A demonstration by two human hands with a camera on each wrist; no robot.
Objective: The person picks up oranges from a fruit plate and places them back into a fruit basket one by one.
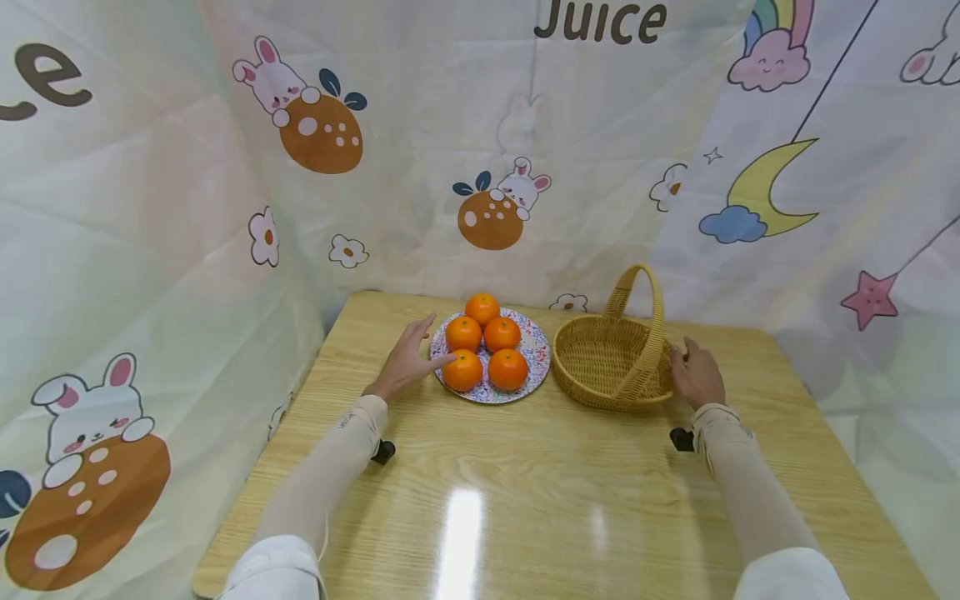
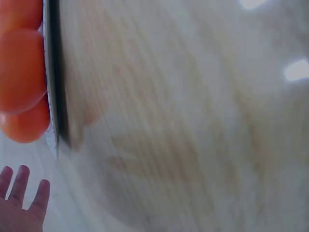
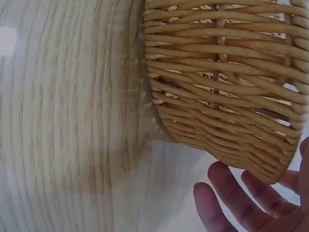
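Observation:
Several oranges [image 1: 508, 369] sit grouped on a round patterned plate [image 1: 536, 343]. My left hand [image 1: 407, 363] is at the plate's left side, fingers apart, with the thumb overlapping the front-left orange in the head view. In the left wrist view the fingers [image 2: 40, 195] are spread and hold nothing, near the oranges [image 2: 21, 70]. To the right of the plate stands a wicker basket [image 1: 592, 395] with an arched handle [image 1: 651, 304]. My right hand [image 1: 699, 377] is at its right end. The right wrist view has loosely bent fingertips [image 3: 222, 170] right at the woven wall [image 3: 217, 96].
Everything stands toward the back of a light wooden table [image 1: 540, 492]. A printed cloth backdrop [image 1: 420, 108] rises close behind the plate and basket, and more of it hangs at both sides. Black wrist devices [image 1: 382, 452] show beneath both forearms.

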